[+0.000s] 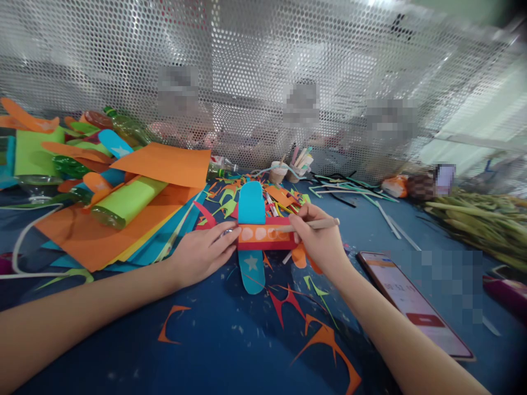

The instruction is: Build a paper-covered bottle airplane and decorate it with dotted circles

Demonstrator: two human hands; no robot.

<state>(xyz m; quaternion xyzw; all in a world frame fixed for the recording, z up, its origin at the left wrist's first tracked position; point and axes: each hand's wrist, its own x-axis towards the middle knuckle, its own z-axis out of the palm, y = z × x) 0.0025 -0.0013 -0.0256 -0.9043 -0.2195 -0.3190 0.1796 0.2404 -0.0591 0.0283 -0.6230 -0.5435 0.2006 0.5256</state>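
Note:
A toy plane (242,245) lies in front of me, with a red body and an orange strip marked with several pale round spots. Its blue wings (252,204) reach away from me and towards me; the near one carries a pale star. My left hand (209,249) grips the body's left end between thumb and fingers. A pale, pen-like stick (323,224) is pinched in my right hand (319,238), close to the strip's right part. My fingers hide its tip. Orange rounded paper pieces (299,257) show beneath the right hand.
Coloured paper sheets (164,164) and wrapped plastic bottles (127,203) are heaped at left. Paper scraps (329,340) litter the blue table (197,356). A phone (415,307) lies at right, near dry stalks (465,219). Small cups (279,173) stand before a perforated screen (247,66); blurred people show behind.

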